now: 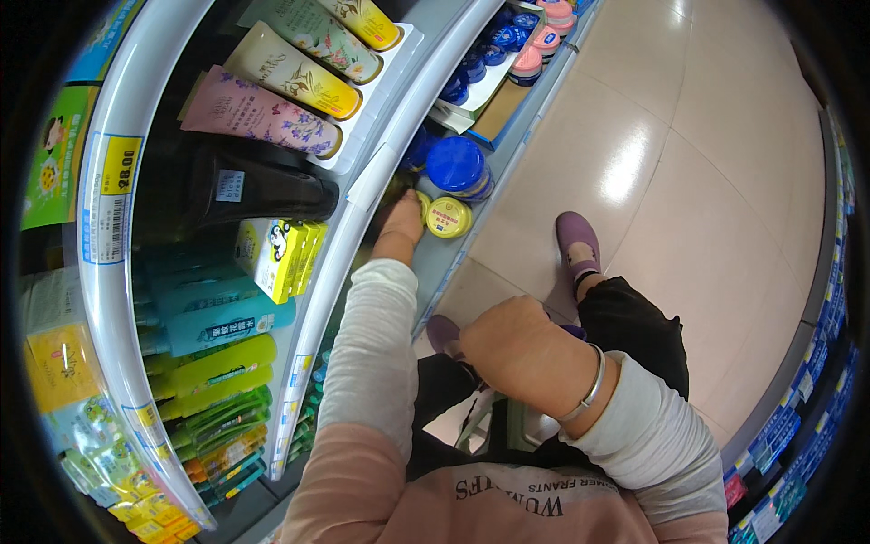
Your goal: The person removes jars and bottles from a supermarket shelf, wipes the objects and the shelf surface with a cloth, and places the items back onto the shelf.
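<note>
My left hand (402, 221) reaches into a low shelf (435, 251), beneath the edge of the shelf above. Its fingertips are hidden, partly behind a second yellow container (423, 206), so its grip cannot be made out. Just to the right of it stands a round yellow-lidded container (449, 217) bearing writing. A larger jar with a blue lid (457, 165) is beside that. My right hand (513, 343) is bent inward over my lap, back upward and fingers out of sight. A small dark purple bit (574, 331) shows at its edge; whether it is held is unclear.
The upper shelf holds hand cream tubes (265, 119), a black tube (272, 187), yellow boxes (282, 255) and blue-green bottles (217, 323). Farther along the low shelf are small blue jars (506, 37) and pink jars (527, 64). Tiled floor (652, 170) separates this from another shelf (809, 381).
</note>
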`<state>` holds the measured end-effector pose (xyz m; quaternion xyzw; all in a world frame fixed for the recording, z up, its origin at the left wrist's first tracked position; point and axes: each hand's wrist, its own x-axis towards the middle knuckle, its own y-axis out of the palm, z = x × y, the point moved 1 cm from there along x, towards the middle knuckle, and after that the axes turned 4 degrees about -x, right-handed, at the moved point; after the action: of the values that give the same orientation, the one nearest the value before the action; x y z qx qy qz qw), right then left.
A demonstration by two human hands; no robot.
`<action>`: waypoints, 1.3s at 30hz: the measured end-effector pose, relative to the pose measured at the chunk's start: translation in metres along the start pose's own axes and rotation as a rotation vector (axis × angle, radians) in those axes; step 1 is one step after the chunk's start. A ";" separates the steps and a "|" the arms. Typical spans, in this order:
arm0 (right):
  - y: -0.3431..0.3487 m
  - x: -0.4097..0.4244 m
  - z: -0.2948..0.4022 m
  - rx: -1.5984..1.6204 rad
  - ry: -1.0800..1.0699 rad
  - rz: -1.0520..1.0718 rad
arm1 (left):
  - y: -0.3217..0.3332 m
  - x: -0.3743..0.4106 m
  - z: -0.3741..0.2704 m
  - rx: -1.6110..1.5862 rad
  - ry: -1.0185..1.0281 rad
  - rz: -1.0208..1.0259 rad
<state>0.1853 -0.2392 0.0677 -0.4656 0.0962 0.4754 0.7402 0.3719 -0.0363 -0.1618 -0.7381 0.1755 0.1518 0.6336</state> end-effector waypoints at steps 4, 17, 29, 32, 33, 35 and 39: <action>0.010 0.001 -0.010 -0.005 0.022 -0.071 | -0.026 -0.048 -0.047 0.142 0.043 -0.030; 0.004 -0.002 -0.009 -0.043 0.024 -0.102 | -0.074 -0.105 -0.092 0.104 0.073 -0.053; -0.005 -0.012 -0.021 -0.130 0.004 -0.432 | -0.030 -0.214 -0.065 -0.943 0.240 0.498; 0.007 0.001 -0.019 -0.081 0.067 -0.456 | -0.022 -0.268 -0.090 -1.696 0.262 0.650; 0.007 0.001 -0.014 -0.038 0.060 -0.461 | -0.016 -0.277 -0.095 -1.911 0.249 0.610; 0.009 -0.002 -0.006 0.051 0.055 -0.472 | -0.010 -0.274 -0.098 -2.181 -0.003 0.546; 0.008 -0.009 -0.012 0.013 -0.002 -0.593 | -0.005 -0.252 -0.087 -2.174 -0.133 0.227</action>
<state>0.1774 -0.2533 0.0619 -0.4682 -0.0418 0.2381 0.8499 0.1499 -0.1048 -0.0318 -0.8729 -0.0196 0.3225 -0.3657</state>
